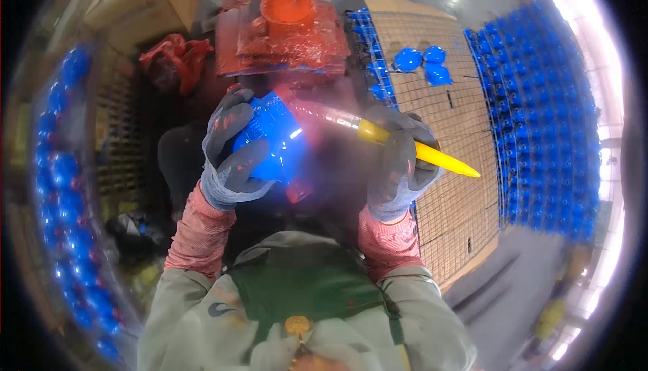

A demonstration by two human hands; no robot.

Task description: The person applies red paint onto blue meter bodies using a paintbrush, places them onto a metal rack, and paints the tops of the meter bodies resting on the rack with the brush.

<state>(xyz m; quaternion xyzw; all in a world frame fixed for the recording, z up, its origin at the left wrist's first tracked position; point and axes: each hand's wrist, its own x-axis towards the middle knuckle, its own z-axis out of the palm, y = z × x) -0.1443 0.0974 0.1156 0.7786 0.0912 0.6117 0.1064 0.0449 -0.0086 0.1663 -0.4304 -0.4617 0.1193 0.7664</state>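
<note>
In my left hand [228, 151], gloved in grey with dark coated fingers, is a glossy blue rounded piece [278, 135]; its exact kind I cannot make out. The fingers wrap around its left side. A paintbrush [371, 132] with a yellow handle is gripped in my right hand [403, 162], gloved the same way. Its handle end points right, and its blurred, red-stained tip reaches the upper right edge of the blue piece. Whether the bristles touch it is unclear. A small red patch [298, 191] shows just below the blue piece.
Ahead stands a red paint pot [287, 8] with a stick in it, on a red-smeared stack [290, 50]. Right of it, a wire rack over cardboard [449, 141] bears three blue pieces [435, 74]. Rows of blue pieces flank me right [540, 121] and left [67, 195]. A carton [145, 0] stands far left.
</note>
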